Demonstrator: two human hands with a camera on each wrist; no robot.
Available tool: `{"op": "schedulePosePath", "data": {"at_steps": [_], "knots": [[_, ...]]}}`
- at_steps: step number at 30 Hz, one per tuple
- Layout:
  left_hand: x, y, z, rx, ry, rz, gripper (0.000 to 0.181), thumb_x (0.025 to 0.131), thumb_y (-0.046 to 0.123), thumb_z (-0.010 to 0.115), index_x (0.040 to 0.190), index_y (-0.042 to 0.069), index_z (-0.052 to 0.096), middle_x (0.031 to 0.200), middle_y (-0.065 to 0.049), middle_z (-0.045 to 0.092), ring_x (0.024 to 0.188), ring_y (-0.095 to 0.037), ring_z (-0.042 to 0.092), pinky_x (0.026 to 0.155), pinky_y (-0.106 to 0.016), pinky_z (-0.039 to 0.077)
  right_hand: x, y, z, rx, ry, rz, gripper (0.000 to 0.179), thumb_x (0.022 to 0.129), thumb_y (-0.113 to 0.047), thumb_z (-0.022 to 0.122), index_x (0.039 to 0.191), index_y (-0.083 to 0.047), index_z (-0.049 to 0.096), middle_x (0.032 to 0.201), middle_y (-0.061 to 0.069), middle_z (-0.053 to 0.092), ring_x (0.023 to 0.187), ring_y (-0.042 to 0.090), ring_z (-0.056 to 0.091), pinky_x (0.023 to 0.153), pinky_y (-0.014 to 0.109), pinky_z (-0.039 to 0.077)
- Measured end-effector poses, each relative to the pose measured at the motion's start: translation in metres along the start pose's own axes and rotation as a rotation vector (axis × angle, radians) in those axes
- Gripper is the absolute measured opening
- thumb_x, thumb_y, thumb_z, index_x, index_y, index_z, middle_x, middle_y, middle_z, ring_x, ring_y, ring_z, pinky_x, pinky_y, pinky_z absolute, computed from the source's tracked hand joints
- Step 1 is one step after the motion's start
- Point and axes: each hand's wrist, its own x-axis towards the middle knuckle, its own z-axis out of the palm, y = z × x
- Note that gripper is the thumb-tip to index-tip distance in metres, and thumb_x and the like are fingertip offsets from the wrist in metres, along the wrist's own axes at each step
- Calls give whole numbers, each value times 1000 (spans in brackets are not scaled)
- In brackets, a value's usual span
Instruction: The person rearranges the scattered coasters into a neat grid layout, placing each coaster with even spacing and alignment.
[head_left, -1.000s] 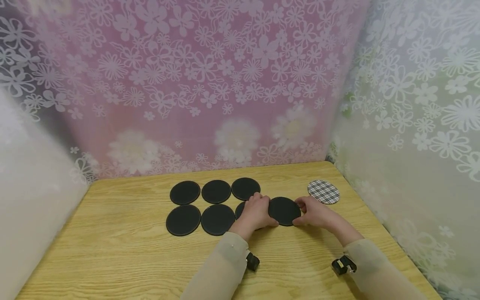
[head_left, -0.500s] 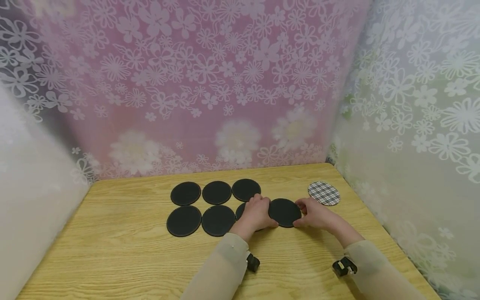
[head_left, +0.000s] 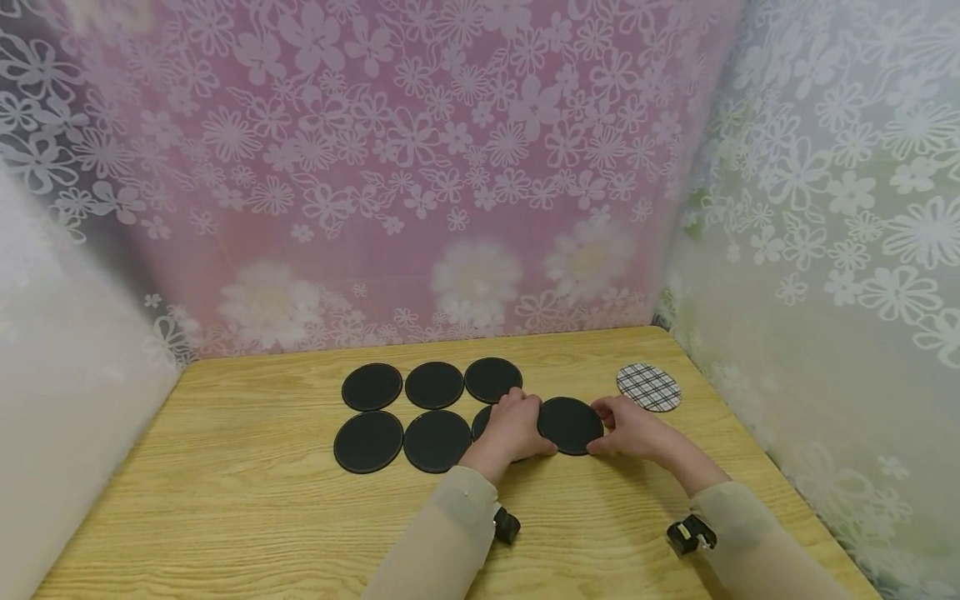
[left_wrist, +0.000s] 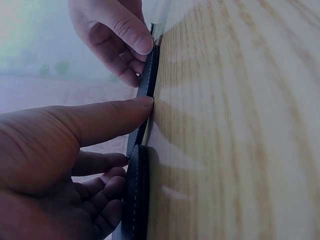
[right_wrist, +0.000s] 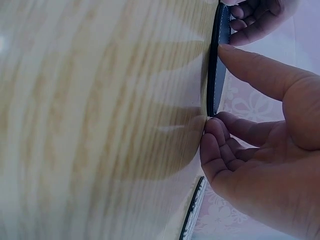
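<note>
A round black coaster (head_left: 570, 426) with a stitched edge lies flat on the wooden table, between both hands. My left hand (head_left: 512, 429) holds its left side, thumb at the near rim and index finger farther round. On the opposite side my right hand (head_left: 633, 427) grips the rim between thumb and fingers. Both wrist views show this coaster (left_wrist: 147, 75) edge-on, low against the tabletop. Under my left hand another black coaster (head_left: 482, 419) is partly hidden; in the left wrist view this neighbouring coaster (left_wrist: 136, 200) sits right beside the held one.
Three black coasters form a back row, the middle one (head_left: 434, 385) close to its neighbours. Two more, including the front-left coaster (head_left: 368, 442), continue the front row. A plaid white coaster (head_left: 648, 387) lies at the right. Floral curtains (head_left: 450, 167) surround the table (head_left: 247, 500).
</note>
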Motion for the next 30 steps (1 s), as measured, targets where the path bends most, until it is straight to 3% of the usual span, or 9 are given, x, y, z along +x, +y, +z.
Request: {"op": "schedulePosePath", "data": {"at_steps": [20, 30], "knots": [[-1, 1, 0, -5, -6, 3, 71, 88, 39, 97, 144, 6, 67, 134, -13, 56, 122, -32, 54, 112, -49, 45, -4, 2, 1, 23, 11, -7, 82, 92, -15, 92, 152, 21, 48, 145, 35, 59, 132, 48, 59, 108, 62, 51], [-5, 5, -8, -19, 6, -4, 76, 91, 40, 94, 152, 7, 63, 143, -14, 55, 132, -33, 52, 116, -50, 43, -13, 11, -4, -1, 82, -18, 88, 99, -24, 87, 156, 23, 39, 147, 41, 52, 131, 54, 57, 106, 64, 51]]}}
